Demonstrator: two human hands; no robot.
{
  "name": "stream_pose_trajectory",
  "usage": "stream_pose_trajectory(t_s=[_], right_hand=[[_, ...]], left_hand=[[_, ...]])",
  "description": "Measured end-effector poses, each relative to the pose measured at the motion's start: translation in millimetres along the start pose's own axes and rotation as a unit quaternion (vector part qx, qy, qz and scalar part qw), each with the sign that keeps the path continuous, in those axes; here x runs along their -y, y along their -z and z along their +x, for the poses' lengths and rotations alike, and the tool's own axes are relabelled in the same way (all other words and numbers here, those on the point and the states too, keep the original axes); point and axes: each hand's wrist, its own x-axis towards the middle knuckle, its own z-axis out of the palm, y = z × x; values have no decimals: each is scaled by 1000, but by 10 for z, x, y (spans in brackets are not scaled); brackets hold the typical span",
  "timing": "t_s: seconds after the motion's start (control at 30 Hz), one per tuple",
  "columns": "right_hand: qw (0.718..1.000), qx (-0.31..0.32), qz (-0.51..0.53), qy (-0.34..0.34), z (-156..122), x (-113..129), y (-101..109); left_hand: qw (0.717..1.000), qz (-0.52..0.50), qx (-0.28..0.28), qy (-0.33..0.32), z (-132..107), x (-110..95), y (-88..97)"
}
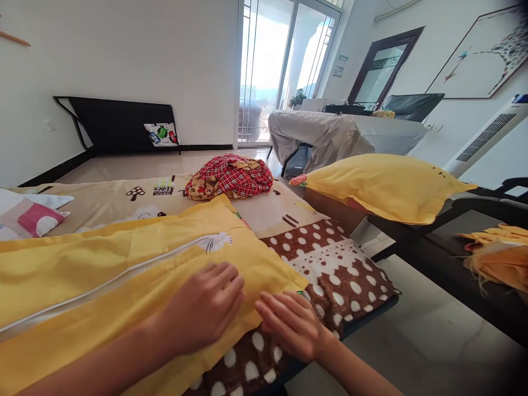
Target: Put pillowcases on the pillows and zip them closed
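Observation:
A yellow pillowcase (157, 286) with a long white zipper (124, 278) and a printed whiskered face lies spread out, reaching from the left side to the middle. My left hand (208, 305) is over its right part, fingers curled in, below the zipper's end. Close by on the right, my right hand (292, 324) is at the pillowcase's near right edge with fingers bent together. Whatever either hand pinches is hidden behind the fingers. Beneath the pillowcase is a brown blanket with white dots (330, 275).
A plump yellow pillow (379, 184) rests at the right by a dark frame (437, 242), with bunched orange-yellow cloth (499, 256) nearby. Red plaid cloth (235, 176) lies on the patterned beige bedding (111, 198). Behind stands a plastic-covered table (322, 132).

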Motion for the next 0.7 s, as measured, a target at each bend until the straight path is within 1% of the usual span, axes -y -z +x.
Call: stream_pose_trajectory(t_s=[0.03, 0.07, 0.13, 0.17, 0.2, 0.27, 0.3, 0.33, 0.4, 0.47, 0.53, 0.6, 0.63, 0.7], right_hand=[[996, 61, 0, -62, -72, -80, -72], [986, 120, 2, -119, -150, -162, -151], [953, 215, 18, -214, -313, -309, -304], [935, 246, 32, -253, -390, -368, -364], [919, 264, 49, -289, -459, -417, -407], [894, 265, 83, -353, -556, -492, -438], [885, 249, 101, -380, -577, -524, -431], [877, 228, 122, -405, -576, -554, -414], [858, 181, 162, -452, -511, -615, -369], [826, 163, 209, -497, -374, -661, -330], [774, 179, 257, -550, -205, -676, -310], [713, 194, 322, -592, -58, -662, -316], [681, 203, 373, -597, -7, -652, -329], [614, 230, 498, -567, 38, -645, -369]], left_hand=[[999, 44, -20, 2, 28, 156, 7], [997, 78, -22, 9, 45, 318, 4], [993, 106, 21, 39, 39, 618, -24], [992, 103, 51, 59, 17, 738, -43], [989, 93, 79, 78, -11, 829, -61], [985, 74, 110, 113, -75, 926, -83], [983, 71, 110, 127, -102, 936, -85], [983, 72, 100, 139, -123, 928, -78], [980, 89, 63, 164, -145, 875, -38], [973, 111, 26, 199, -146, 803, 47], [962, 110, 15, 248, -152, 742, 173], [951, 78, 27, 297, -198, 725, 314], [945, 59, 35, 320, -246, 742, 377], [935, 23, 51, 350, -395, 829, 469]])
